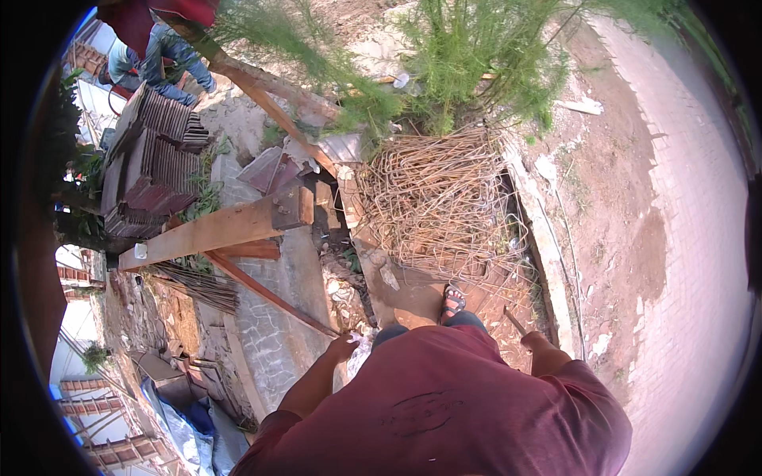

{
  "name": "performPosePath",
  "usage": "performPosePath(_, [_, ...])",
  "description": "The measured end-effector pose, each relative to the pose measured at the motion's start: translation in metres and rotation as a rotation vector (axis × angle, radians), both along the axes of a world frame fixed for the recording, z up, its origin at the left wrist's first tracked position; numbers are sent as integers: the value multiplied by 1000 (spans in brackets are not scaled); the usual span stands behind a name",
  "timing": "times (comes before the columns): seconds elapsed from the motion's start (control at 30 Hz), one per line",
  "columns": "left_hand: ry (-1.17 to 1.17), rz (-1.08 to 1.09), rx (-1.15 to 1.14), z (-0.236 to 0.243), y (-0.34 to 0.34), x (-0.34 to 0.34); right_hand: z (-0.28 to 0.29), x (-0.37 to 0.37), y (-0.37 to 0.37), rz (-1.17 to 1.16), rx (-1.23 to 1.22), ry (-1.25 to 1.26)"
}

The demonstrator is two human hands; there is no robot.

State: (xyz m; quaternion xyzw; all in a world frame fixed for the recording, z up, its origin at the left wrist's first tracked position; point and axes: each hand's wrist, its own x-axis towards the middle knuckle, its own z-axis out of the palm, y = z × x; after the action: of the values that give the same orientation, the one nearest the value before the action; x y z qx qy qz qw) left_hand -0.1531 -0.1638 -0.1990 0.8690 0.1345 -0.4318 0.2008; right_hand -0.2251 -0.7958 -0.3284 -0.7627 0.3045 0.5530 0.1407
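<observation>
My left hand [343, 347] is closed around a crumpled whitish-pink piece of plastic [359, 354], beside the lower end of a thin reddish wooden strip [274, 292]. In my right hand [536, 342], held low at my side, is a short thin brown bar [513, 320]; whether it is wood or rusty metal I cannot tell. Ahead of my feet lies a tangled heap of bent rusty steel bars [448, 206], apart from both hands. My sandalled foot [453, 298] stands at the heap's near edge.
A thick wooden beam [214, 230] slants across the left, with stacked roof tiles [163, 170] behind it. A concrete edge [544, 254] borders the heap. Leafy green branches [476, 63] overhang its far side. Another person [163, 63] bends down far left. Paving [698, 198] runs along the right.
</observation>
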Motion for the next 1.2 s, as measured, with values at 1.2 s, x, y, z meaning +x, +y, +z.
performPosePath(1.2, [-404, 1419, -62, -23, 251, -140, 308, 442, 760, 1266, 431, -1560])
